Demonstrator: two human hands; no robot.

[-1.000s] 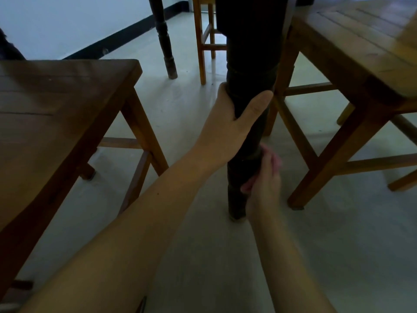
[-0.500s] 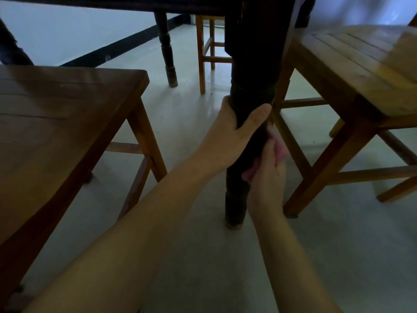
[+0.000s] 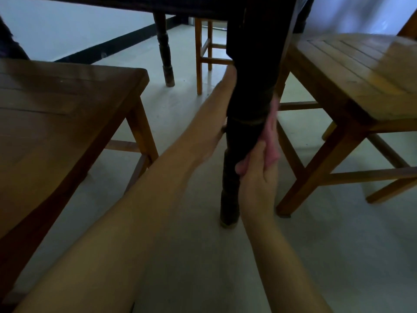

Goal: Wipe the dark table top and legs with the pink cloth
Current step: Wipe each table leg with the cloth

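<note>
A dark turned table leg [image 3: 247,93] stands upright in the middle of the head view, its foot on the pale floor. My right hand [image 3: 257,179] presses the pink cloth [image 3: 270,141] against the right side of the leg, at about mid height. My left hand [image 3: 220,105] lies blurred along the left side of the leg, higher up. Its fingertips are hidden behind the leg, so its grip is unclear. The dark table top's underside [image 3: 158,5] runs across the upper edge.
A brown wooden seat [image 3: 67,105] stands close on the left and another [image 3: 352,71] close on the right, their legs flanking the dark leg. Farther back are a second dark table leg [image 3: 165,53], light wooden chair legs [image 3: 199,55] and a wall with a black skirting.
My left hand has let go of its grip around the front of the leg and slid up along its left side. My right hand with the pink cloth has moved up the leg.
</note>
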